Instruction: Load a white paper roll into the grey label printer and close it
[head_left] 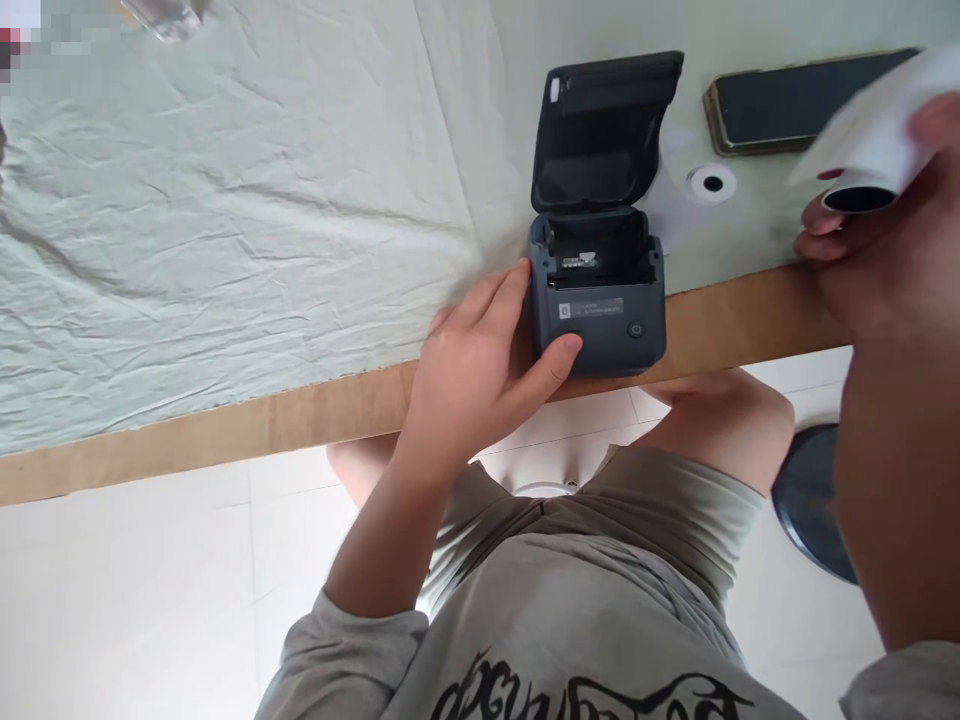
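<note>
A small dark blue-grey label printer (600,335) sits at the table's front edge, its black lid (607,130) swung up and its paper bay (600,255) exposed. My left hand (476,365) steadies it, fingers along its left side and thumb over the front of its top. At the far right, my right hand (885,250) grips a white paper roll (892,130), dark-cored and partly blurred, with a loose flap of paper. That roll is apart from the printer. Behind the printer's right side lies a smaller white roll (724,185) with a strip of paper reaching toward the lid.
A phone (795,105) lies at the back right, partly behind the held roll. Pale green cloth (300,200) covers the table up to a bare wooden edge (322,415). A clear object (165,15) is cut off at the top left. Below right is a black round seat (814,500).
</note>
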